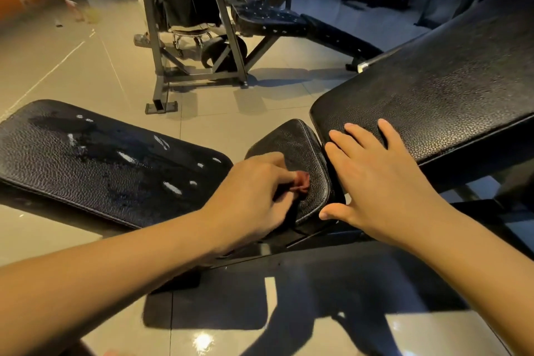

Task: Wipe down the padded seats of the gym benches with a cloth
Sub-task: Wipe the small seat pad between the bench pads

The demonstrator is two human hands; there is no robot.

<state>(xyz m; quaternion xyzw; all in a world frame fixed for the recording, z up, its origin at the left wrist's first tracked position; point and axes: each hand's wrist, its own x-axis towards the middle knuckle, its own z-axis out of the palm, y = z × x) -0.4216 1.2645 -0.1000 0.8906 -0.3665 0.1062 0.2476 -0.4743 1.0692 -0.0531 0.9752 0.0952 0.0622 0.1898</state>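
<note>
My left hand [250, 193] grips a small bunched reddish cloth [300, 184] and presses it on the small black padded seat [297, 147] in the middle. My right hand [372, 173] lies flat with straight fingers on the lower end of the long black back pad [433, 89], which rises to the upper right; its thumb reaches down beside the small seat. Most of the cloth is hidden under my fingers.
A second black padded bench [101, 159], worn with white scuffs, lies at the left. A metal-framed exercise machine [199, 46] with another padded seat [271, 20] stands behind on the tiled floor [86, 72]. The bench's dark frame [318, 246] runs below my arms.
</note>
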